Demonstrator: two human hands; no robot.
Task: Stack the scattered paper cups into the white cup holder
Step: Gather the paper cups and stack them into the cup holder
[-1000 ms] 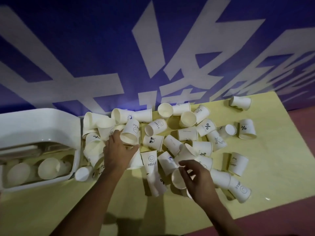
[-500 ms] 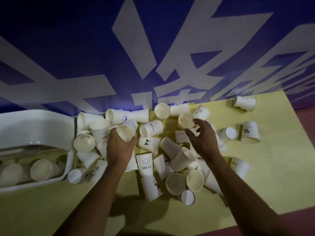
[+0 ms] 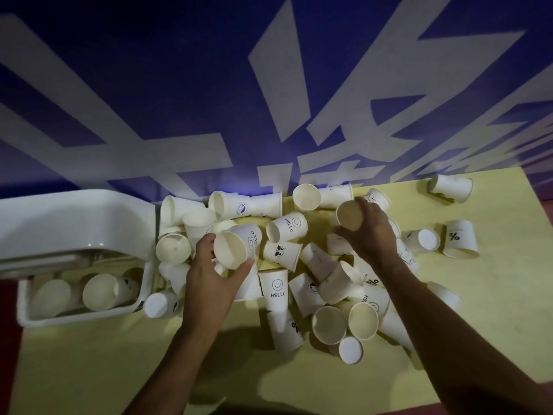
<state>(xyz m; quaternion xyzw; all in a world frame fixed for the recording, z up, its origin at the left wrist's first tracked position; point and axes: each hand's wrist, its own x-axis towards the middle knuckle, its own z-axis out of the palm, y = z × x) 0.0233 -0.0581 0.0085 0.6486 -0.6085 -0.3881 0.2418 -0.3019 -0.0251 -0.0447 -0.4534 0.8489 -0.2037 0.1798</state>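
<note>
Several white paper cups lie scattered on a yellow table [image 3: 493,310], most on their sides, some printed "HELLO" [image 3: 287,226] or "%" [image 3: 459,241]. My left hand [image 3: 209,283] grips one cup [image 3: 236,245] with its mouth turned toward me, just right of the white cup holder [image 3: 74,223]. My right hand [image 3: 372,235] is closed around another cup [image 3: 349,215] lifted over the back of the pile. Inside the holder's tray lie stacked cups [image 3: 101,291].
A blue banner with large white characters [image 3: 269,100] hangs right behind the table. The table's right edge meets a reddish floor [image 3: 546,211]. One cup [image 3: 452,188] lies apart at the far right corner.
My right hand moved from the front of the pile to the back and closed on a cup. My left hand lifted its cup and tilted the mouth toward me.
</note>
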